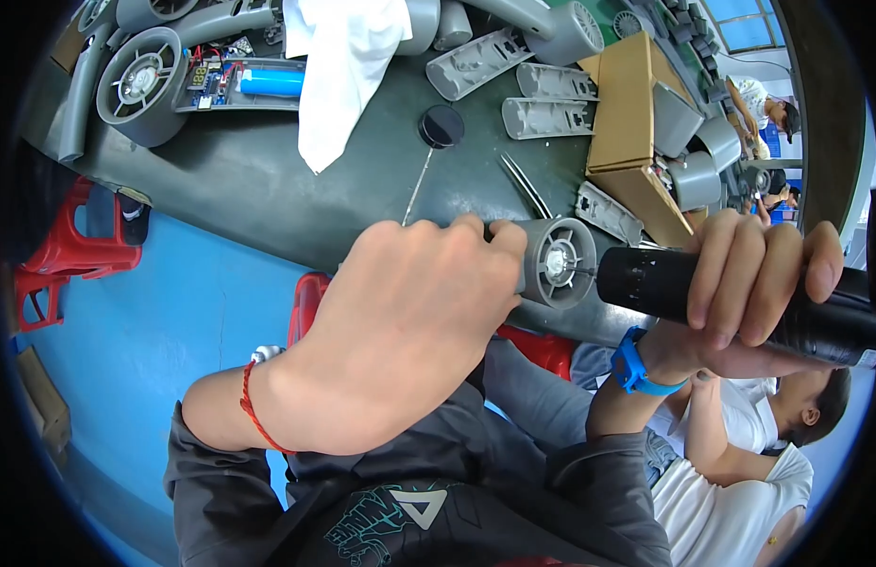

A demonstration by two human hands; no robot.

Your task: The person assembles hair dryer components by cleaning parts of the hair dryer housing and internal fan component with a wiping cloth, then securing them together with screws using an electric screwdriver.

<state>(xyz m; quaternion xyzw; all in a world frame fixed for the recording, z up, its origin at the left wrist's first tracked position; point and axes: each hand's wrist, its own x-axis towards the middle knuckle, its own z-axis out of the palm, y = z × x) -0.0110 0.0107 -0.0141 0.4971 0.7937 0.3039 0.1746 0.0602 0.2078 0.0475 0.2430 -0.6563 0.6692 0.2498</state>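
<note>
Screwing inside the gray tube [559, 263] seems to be the step now. The tube is held over the tabletop [258, 180] edge by the left hand [419, 307], and the black driver [647, 276] is wrapped in the fingers [714, 265] of the right hand [761, 283]. Its bit [581, 271] is aimed at the tube's middle. A straight push is likely needed next.

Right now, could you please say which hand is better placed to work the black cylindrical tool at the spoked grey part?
Probably the right hand: it grips the black tool, whose thin bit points at the grey part. The left hand holds that part.
</note>
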